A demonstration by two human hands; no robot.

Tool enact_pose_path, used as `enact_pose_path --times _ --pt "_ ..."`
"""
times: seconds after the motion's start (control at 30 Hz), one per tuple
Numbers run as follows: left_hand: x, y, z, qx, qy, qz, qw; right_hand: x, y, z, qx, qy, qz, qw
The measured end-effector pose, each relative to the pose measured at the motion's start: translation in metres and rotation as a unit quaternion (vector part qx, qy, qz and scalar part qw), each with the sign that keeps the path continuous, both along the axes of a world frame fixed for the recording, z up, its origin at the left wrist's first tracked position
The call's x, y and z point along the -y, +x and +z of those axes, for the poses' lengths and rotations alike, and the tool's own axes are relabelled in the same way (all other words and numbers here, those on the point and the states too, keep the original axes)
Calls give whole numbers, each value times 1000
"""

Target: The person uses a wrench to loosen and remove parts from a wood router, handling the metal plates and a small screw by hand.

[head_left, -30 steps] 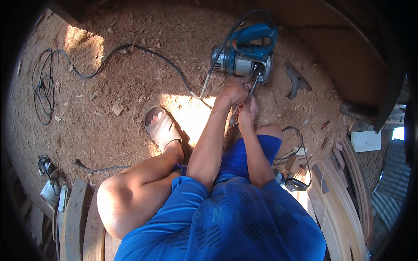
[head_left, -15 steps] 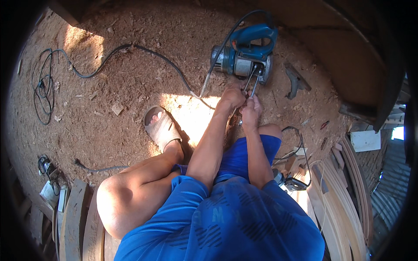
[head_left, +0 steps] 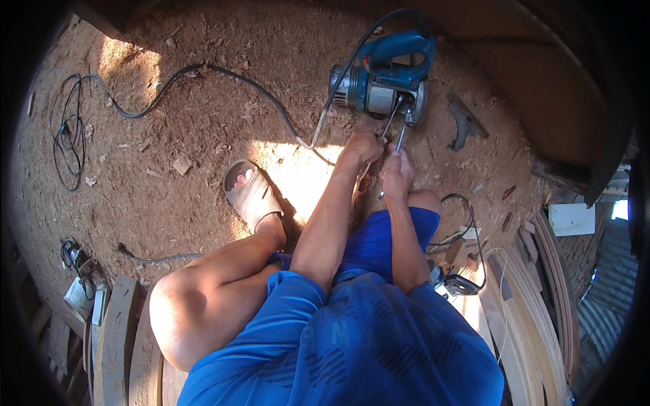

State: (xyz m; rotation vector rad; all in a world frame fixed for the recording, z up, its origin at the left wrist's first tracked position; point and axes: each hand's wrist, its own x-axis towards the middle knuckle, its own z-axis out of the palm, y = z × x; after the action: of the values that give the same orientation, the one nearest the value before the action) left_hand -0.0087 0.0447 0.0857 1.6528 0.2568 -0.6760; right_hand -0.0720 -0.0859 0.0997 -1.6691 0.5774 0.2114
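In the head view, a blue-and-silver power tool with a looped handle and a ribbed metal body (head_left: 384, 98) is lying on its side at one o'clock, on a brown floor strewn with wood shavings (head_left: 183, 223). A slim, shiny metal tool like a wrench (head_left: 391, 123) is being gripped by the left hand (head_left: 365, 146), its far end reaching into the body's opening; a second slim metal shank (head_left: 401, 137) is being gripped by the right hand (head_left: 397, 173), at five o'clock from the left. As far as can be judged, both ends are already being kept at the opening, and neither is being withdrawn; whether any part inside is being loosened or tightened cannot be told, so what is left is remaining unclear. Compared with a second ago, the hands and shanks are being held farther apart.
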Motion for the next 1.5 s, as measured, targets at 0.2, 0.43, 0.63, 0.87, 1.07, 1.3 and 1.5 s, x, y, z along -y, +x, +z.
enact_pose_path --times 0.2,0.43,0.63,0.87,1.07,1.3,1.5 --pt "-8 -1 9 35 -19 -27 999 -9 8 -2 -9 49 -16 999" --pt "-15 7 9 -103 -325 68 938 -10 2 7 3 84 1 996" --pt "-23 13 19 -131 -403 86 902 -25 9 15 21 75 -33 996" --pt "-22 15 25 -133 -402 101 900 -14 8 1 44 107 -29 993" --pt "-22 10 22 -128 -369 93 916 -27 7 20 22 75 -11 997" --pt "-14 5 2 -48 -295 83 951 -20 5 9 25 70 -8 997" --pt "-11 2 6 -74 -260 74 960 -15 6 8 38 57 2 998"
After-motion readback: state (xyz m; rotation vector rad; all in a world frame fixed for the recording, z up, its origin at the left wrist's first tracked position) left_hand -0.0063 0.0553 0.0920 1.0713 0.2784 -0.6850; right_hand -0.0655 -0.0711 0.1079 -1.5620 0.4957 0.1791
